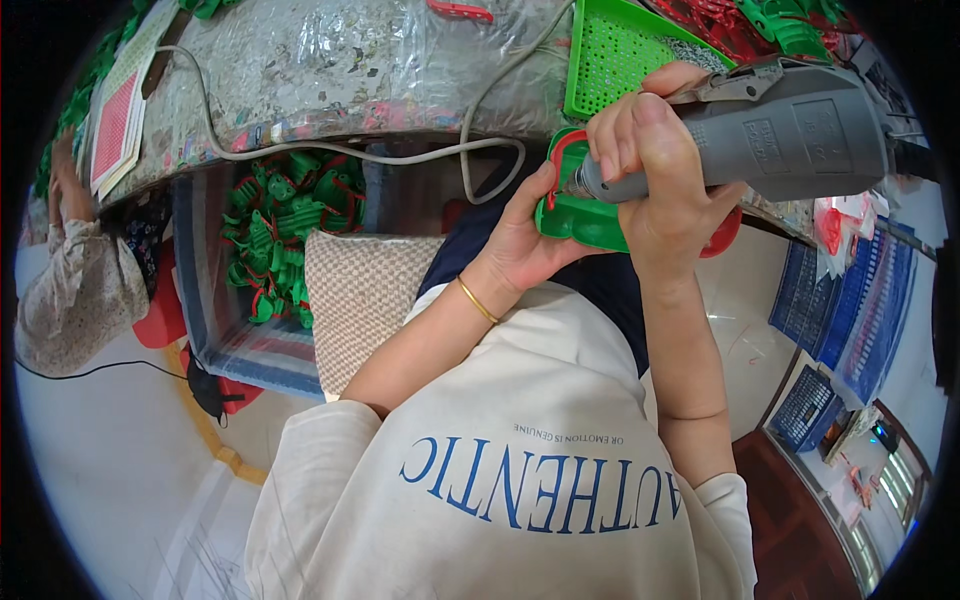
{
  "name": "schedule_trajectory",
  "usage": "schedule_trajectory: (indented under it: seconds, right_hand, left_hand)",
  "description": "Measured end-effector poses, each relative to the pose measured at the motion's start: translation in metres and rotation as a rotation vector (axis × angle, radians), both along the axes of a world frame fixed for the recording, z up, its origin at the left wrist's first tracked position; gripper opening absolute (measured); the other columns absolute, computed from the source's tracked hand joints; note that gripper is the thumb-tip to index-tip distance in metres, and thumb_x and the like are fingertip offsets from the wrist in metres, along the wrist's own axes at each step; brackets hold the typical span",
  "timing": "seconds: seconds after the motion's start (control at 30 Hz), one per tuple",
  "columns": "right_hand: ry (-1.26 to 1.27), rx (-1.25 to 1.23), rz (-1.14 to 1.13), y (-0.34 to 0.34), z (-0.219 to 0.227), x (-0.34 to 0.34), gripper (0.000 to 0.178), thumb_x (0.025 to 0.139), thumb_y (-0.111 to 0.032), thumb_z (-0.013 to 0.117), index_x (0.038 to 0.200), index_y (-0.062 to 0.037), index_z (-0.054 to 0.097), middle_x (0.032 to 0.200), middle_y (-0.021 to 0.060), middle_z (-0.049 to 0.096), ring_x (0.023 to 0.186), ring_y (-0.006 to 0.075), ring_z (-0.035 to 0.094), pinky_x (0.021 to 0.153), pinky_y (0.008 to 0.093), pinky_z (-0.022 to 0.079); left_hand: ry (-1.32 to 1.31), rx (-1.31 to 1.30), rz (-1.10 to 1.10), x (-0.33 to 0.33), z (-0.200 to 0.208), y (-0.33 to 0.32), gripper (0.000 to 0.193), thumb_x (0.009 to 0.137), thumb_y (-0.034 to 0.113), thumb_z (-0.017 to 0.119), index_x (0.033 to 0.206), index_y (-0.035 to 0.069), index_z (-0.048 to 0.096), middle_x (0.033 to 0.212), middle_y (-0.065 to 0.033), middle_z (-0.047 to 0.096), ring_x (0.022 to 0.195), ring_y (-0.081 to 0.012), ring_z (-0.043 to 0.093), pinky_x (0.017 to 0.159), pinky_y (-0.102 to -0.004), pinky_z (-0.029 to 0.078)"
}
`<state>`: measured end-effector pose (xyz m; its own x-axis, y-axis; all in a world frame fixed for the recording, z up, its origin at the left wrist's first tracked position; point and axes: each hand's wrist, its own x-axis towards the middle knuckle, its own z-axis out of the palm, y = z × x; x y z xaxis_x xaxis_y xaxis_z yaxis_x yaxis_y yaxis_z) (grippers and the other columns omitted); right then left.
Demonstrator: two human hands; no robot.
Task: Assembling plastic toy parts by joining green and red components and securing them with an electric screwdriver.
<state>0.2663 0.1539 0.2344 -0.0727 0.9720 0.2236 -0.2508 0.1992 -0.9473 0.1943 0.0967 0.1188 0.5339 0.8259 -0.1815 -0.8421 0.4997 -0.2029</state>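
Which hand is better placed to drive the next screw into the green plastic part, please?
Right, probably: the right hand grips the grey electric screwdriver, tip at the green plastic part; the left hand supports it.

A worn, speckled worktable (330, 70) spans the top — below it a striped bin (215, 300) stands on pale floor (110, 460), with blue crates (860, 310) off to its right.

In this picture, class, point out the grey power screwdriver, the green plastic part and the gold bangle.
grey power screwdriver (790, 130), head view, on its body.
green plastic part (585, 222), head view, on its lower face.
gold bangle (478, 300), head view, on the band at the left wrist.
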Motion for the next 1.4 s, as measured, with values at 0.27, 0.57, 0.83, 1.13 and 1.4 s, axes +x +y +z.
schedule_trajectory:
  seconds: [0.27, 0.57, 0.83, 1.13, 1.4]
  right_hand:
    - [-0.043, 0.084, 0.044, -0.001, 0.001, 0.001, 0.009, 0.085, -0.005, 0.048, 0.092, 0.0007, 0.046, 0.058, 0.0039, 0.041, 0.048, 0.0118, 0.04, 0.051, 0.0289, 0.038]
    - [-0.085, 0.213, 0.153, 0.005, -0.01, 0.008, 0.015, 0.087, -0.008, 0.049, 0.101, -0.0026, 0.046, 0.058, 0.0017, 0.04, 0.049, 0.0118, 0.04, 0.051, 0.0288, 0.036]
    - [0.014, 0.132, 0.031, 0.047, 0.021, 0.017, 0.023, 0.088, -0.01, 0.05, 0.109, -0.0021, 0.047, 0.06, 0.0001, 0.037, 0.049, 0.0116, 0.038, 0.055, 0.028, 0.034]
    - [-0.065, 0.147, -0.132, 0.08, -0.032, 0.01, 0.015, 0.085, 0.003, 0.054, 0.099, 0.0032, 0.05, 0.064, 0.0034, 0.048, 0.051, 0.0111, 0.045, 0.051, 0.0268, 0.04]
    - [-0.077, 0.119, -0.144, 0.083, -0.047, 0.004, 0.013, 0.084, 0.001, 0.056, 0.096, 0.0014, 0.051, 0.064, 0.0025, 0.049, 0.052, 0.0114, 0.047, 0.052, 0.0267, 0.041]
  left_hand:
    - [0.176, 0.05, -0.011, -0.007, 0.001, 0.001, 0.058, 0.09, 0.04, 0.056, 0.136, 0.011, 0.037, 0.13, -0.0118, 0.049, 0.118, -0.0266, 0.051, 0.095, -0.0485, 0.046]
    - [0.222, 0.002, -0.008, -0.012, 0.011, 0.003, 0.053, 0.092, 0.035, 0.054, 0.135, 0.008, 0.038, 0.124, -0.0125, 0.054, 0.111, -0.0269, 0.056, 0.093, -0.0458, 0.048]
    - [0.174, 0.09, -0.069, -0.01, 0.003, 0.002, 0.061, 0.089, 0.039, 0.055, 0.133, 0.0, 0.039, 0.124, -0.0253, 0.051, 0.114, -0.0351, 0.053, 0.099, -0.0468, 0.042]
    - [0.155, 0.131, -0.092, -0.013, -0.004, 0.012, 0.068, 0.085, 0.04, 0.057, 0.134, -0.003, 0.037, 0.127, -0.0265, 0.049, 0.117, -0.0344, 0.051, 0.1, -0.0454, 0.041]
    - [0.165, 0.146, -0.078, -0.011, -0.009, 0.014, 0.069, 0.086, 0.041, 0.057, 0.134, -0.003, 0.035, 0.127, -0.027, 0.048, 0.118, -0.0349, 0.05, 0.101, -0.0458, 0.041]
